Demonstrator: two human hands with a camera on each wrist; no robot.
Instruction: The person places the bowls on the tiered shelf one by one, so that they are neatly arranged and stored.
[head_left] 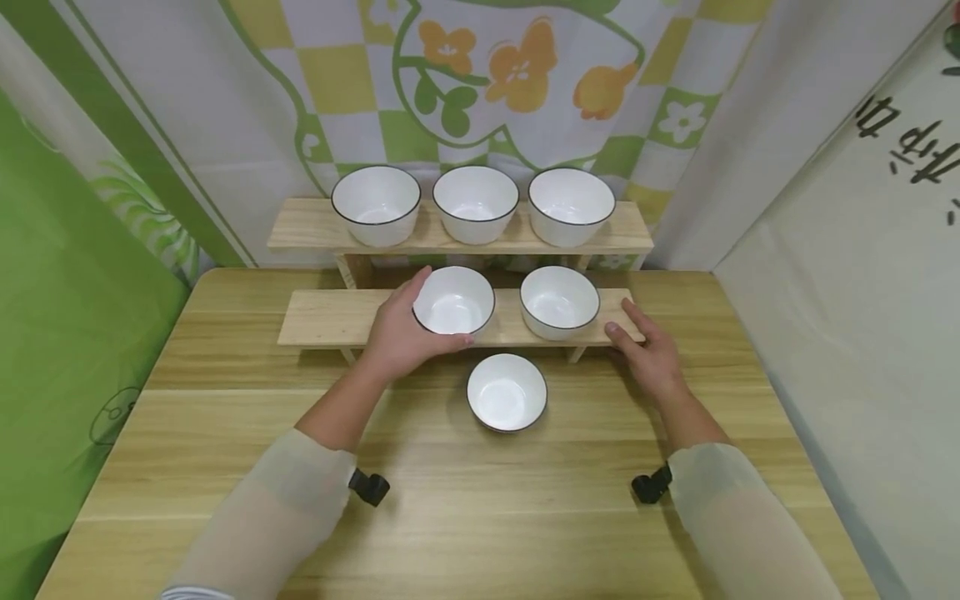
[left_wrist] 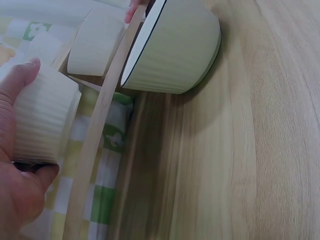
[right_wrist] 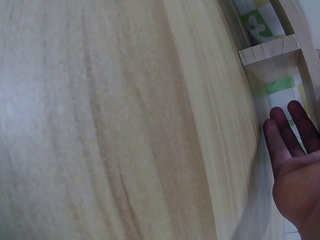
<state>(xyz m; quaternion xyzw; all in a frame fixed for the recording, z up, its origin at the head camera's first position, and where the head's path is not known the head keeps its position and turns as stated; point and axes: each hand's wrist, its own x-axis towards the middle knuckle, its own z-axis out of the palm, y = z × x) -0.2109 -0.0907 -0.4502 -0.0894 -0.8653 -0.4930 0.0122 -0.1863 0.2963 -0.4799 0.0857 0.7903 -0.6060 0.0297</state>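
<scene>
My left hand (head_left: 401, 333) grips a white ribbed bowl (head_left: 454, 302) with a dark rim on the lower wooden shelf (head_left: 330, 321). The thumb lies along the bowl's front, with fingers round its left and far side. A matching bowl (head_left: 559, 302) sits to its right on that shelf. My right hand (head_left: 651, 354) holds the shelf's right end, thumb on top and index finger at the edge. In the right wrist view its other fingers (right_wrist: 285, 132) reach out straight below the board. On the table in front stands another bowl (head_left: 507, 393).
Three like bowls, among them the middle bowl (head_left: 476, 204), stand in a row on the higher back shelf (head_left: 300, 225). A patterned cloth (head_left: 517, 75) hangs behind. White panel (head_left: 862, 275) borders the right side and green cloth (head_left: 67, 333) the left of the wooden table (head_left: 510, 517).
</scene>
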